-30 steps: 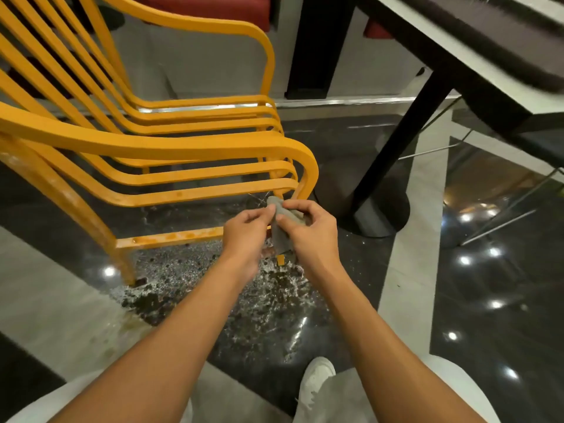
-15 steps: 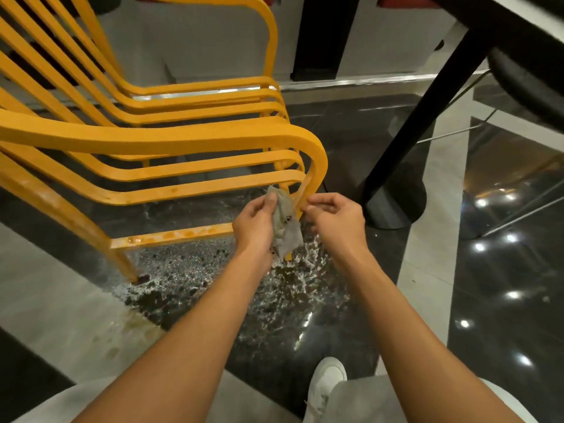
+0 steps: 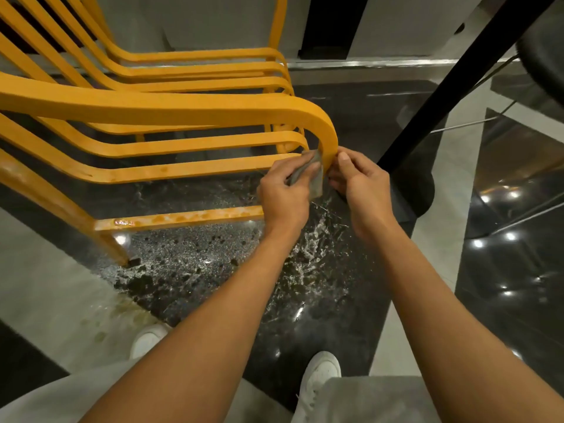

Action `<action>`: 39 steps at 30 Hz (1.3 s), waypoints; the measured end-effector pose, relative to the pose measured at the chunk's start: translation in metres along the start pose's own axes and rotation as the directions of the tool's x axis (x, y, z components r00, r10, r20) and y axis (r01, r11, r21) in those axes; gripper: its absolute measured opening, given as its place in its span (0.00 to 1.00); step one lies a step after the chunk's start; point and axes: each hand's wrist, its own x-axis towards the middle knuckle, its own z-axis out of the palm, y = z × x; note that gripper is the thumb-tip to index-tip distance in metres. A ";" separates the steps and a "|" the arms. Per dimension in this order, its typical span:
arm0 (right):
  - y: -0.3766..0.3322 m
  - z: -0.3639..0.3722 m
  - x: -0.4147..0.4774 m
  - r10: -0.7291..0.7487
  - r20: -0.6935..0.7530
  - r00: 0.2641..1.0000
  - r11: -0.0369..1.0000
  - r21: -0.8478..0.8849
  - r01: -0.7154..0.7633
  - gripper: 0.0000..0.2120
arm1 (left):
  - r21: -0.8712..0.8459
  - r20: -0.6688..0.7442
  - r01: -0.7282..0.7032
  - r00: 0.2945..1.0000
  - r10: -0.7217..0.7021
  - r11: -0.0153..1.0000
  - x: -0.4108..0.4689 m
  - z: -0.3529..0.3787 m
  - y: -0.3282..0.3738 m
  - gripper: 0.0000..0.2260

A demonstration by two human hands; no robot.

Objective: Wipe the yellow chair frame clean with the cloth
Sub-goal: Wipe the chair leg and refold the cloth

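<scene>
The floor (image 3: 213, 270) lay wet and gritty. The left hand (image 3: 283, 193) pinched the cloth (image 3: 316, 178) against the right front bend of the chair frame (image 3: 183, 108); the right hand (image 3: 360, 184) curled alongside, grip unclear. A slack pinch could drop the cloth into grit.

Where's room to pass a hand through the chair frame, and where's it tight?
Widest gap: between the lowest slat and the bottom rail, left of the left hand. Also open: floor between the front bend and the table leg. Tight: at that bend, where the right hand, left hand and cloth crowd the converging slat ends.
</scene>
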 end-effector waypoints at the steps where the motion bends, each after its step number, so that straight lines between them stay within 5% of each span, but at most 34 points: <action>1: 0.000 0.000 0.000 0.008 -0.001 1.000 0.999 0.035 -0.008 0.10 | 0.020 -0.002 -0.016 1.000 0.016 1.000 0.000 -0.001 -0.002 0.11; 6: -0.001 0.004 0.003 0.047 0.019 0.999 0.986 0.156 -0.049 0.09 | 0.103 0.001 -0.060 0.998 0.060 0.993 0.004 -0.005 -0.005 0.09; 12: -0.007 0.003 0.001 0.068 0.047 0.997 0.974 0.213 -0.076 0.11 | 0.003 -0.064 -0.124 0.990 0.124 0.992 -0.002 0.005 0.017 0.08; 17: -0.009 0.002 -0.002 0.061 0.078 0.995 0.969 0.235 -0.078 0.12 | 0.146 0.016 -0.109 0.994 0.108 0.983 0.001 -0.004 0.005 0.08; 23: -0.010 0.004 -0.002 0.067 0.051 0.996 0.974 0.213 -0.076 0.12 | -0.094 -0.061 -0.052 0.997 0.046 0.994 0.006 0.003 0.023 0.08; 30: -0.008 0.004 0.000 0.072 0.044 0.996 0.979 0.186 -0.079 0.11 | 0.261 0.132 -0.255 0.965 0.227 0.931 0.013 -0.019 -0.003 0.07; 35: -0.007 0.004 0.004 0.089 0.027 0.996 0.984 0.150 -0.092 0.12 | 0.278 -0.056 0.001 0.998 0.015 0.961 0.007 -0.030 -0.007 0.04; 39: -0.005 0.003 0.005 0.089 0.032 0.996 0.984 0.151 -0.093 0.12 | 0.291 -0.016 0.029 1.000 -0.026 0.956 0.001 -0.026 -0.010 0.02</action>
